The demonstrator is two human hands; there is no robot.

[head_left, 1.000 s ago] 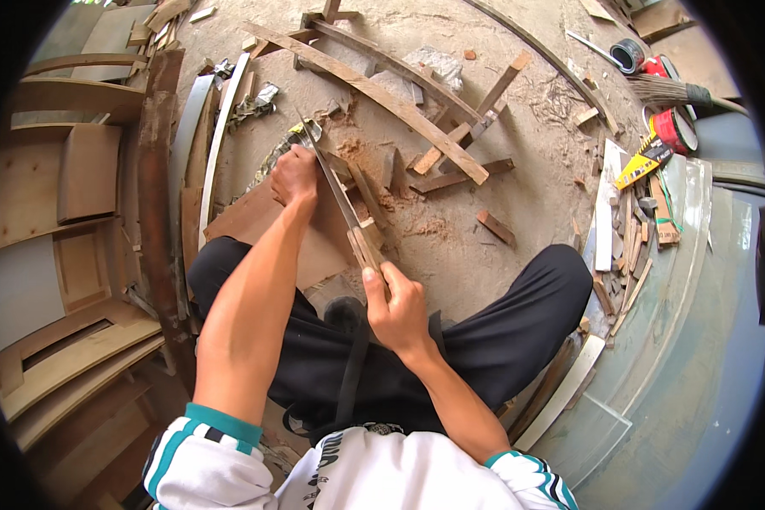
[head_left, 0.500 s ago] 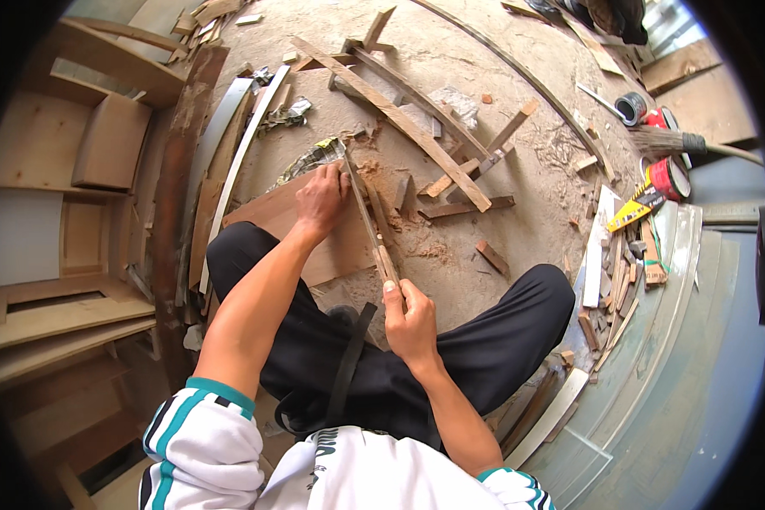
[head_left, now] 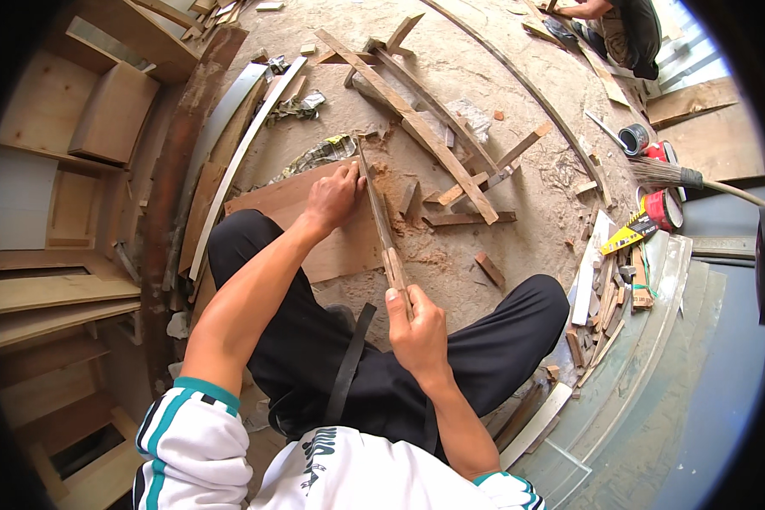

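Note:
My right hand (head_left: 418, 333) is closed around the wooden handle of a long, narrow handsaw (head_left: 376, 200), seen nearly edge-on and pointing away from me. Its blade runs along the right edge of a flat brown wooden board (head_left: 344, 251), which lies between my knees. My left hand (head_left: 336, 197) rests on the board's far right part, fingers curled at the edge close beside the blade; the fingertips are partly hidden. Sawdust (head_left: 391, 183) is scattered on the floor just right of the blade.
A frame of nailed wooden strips (head_left: 425, 140) lies ahead. Left are long boards (head_left: 238, 161) and a wooden cabinet (head_left: 25, 195). At right sit a yellow-bladed saw (head_left: 627, 235), a red can (head_left: 661, 211), a brush (head_left: 667, 173), wood offcuts (head_left: 608, 310) and glass sheets (head_left: 646, 340). Another person (head_left: 629, 34) crouches far right.
The view has shifted slightly, so more of the other person shows at the top right. Both my hands keep nearly the same places on the saw handle and the board.

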